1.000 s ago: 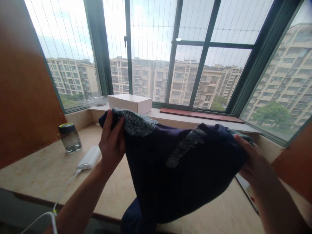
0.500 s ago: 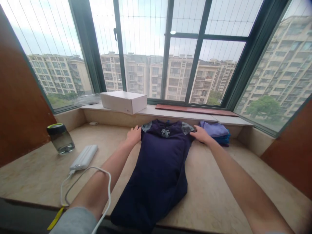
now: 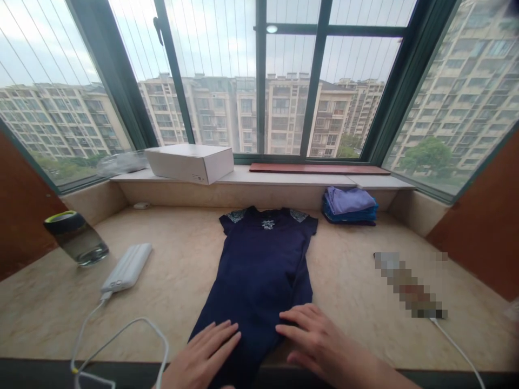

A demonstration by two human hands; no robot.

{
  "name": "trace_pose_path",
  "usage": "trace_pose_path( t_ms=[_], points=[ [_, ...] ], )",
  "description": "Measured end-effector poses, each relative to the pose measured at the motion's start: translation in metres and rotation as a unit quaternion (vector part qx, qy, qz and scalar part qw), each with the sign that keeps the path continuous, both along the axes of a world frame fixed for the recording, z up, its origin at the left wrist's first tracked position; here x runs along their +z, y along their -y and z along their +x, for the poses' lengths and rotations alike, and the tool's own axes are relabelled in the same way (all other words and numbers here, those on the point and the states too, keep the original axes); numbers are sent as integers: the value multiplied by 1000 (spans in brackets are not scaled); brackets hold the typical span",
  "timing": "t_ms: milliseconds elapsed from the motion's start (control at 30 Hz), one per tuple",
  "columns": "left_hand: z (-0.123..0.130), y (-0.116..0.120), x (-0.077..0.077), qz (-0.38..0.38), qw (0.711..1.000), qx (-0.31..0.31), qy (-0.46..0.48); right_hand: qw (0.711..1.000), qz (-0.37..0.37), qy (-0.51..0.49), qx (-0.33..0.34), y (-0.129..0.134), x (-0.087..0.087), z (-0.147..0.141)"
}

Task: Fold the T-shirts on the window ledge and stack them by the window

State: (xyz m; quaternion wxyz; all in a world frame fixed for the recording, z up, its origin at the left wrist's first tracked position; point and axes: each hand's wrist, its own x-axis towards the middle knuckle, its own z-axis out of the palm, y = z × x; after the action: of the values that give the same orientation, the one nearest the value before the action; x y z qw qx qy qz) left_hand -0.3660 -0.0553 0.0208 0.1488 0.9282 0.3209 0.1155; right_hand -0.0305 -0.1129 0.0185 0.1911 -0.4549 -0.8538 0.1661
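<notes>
While both hands (image 3: 206,351) (image 3: 318,340) touch the shirt (image 3: 259,270), bottle (image 3: 76,237) and box (image 3: 188,162) stand closed.

Our left hand (image 3: 206,351) and right hand (image 3: 316,337) lie, fingers extended, at the lower end of a navy T-shirt (image 3: 259,270) spread on the ledge (image 3: 182,243). We see 1 stack of folded clothes (image 3: 351,205) to its right, 1 white power bank (image 3: 127,267) and 1 bottle (image 3: 77,237) to its left.

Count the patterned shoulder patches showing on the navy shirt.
2: the left patch and the right patch, as seen here, one on each shoulder of the navy shirt, either side of the neckline. The underside is hidden, so any there cannot be counted.
</notes>
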Motion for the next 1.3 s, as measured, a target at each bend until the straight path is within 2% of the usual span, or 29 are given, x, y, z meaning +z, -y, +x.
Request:
trace_pose_path(
  t_ms=[67,133,233,367,433,500,600,700,800,900,1000,1100,1167,1200,1233,1300],
  points=[
    [-9,14,-9,30,999,-33,-20,999,41,24,-2,-6,-5,-4],
    [-13,16,-15,87,995,-35,-34,996,82,25,7,-14,-8,-4],
    [-15,9,-20,184,982,-38,-37,989,141,-48,2,-19,-2,5],
    [-15,-2,-20,247,968,-43,-16,956,191,-208,-84,-8,14,45],
    [-15,-3,-17,256,966,-36,6,939,180,-266,-122,4,17,74],
    [-13,-3,-12,257,965,-34,32,937,141,-285,-142,18,14,101],
    [-9,-3,-7,238,969,-33,54,943,80,-263,-186,33,3,125],
    [0,-11,-10,217,975,-13,51,955,59,-198,-215,32,-5,114],
    [10,-25,-21,216,976,11,39,984,5,-79,-158,19,-9,84],
    [15,-28,-24,218,976,1,24,993,-63,13,-103,15,-11,61],
    [16,-15,-13,194,981,-25,17,989,-101,54,-94,32,-10,58],
    [23,-4,1,137,989,-47,23,988,-117,65,-83,57,-1,68],
    [38,-16,9,108,993,-48,27,986,-117,63,-98,59,7,77],
    [48,-30,12,99,994,-41,29,985,-112,61,-117,51,11,82],
    [60,-48,15,96,994,-28,34,983,-103,61,-141,37,14,88],
    [85,-92,20,93,995,24,36,976,-68,67,-195,-7,19,100]
  ],
)
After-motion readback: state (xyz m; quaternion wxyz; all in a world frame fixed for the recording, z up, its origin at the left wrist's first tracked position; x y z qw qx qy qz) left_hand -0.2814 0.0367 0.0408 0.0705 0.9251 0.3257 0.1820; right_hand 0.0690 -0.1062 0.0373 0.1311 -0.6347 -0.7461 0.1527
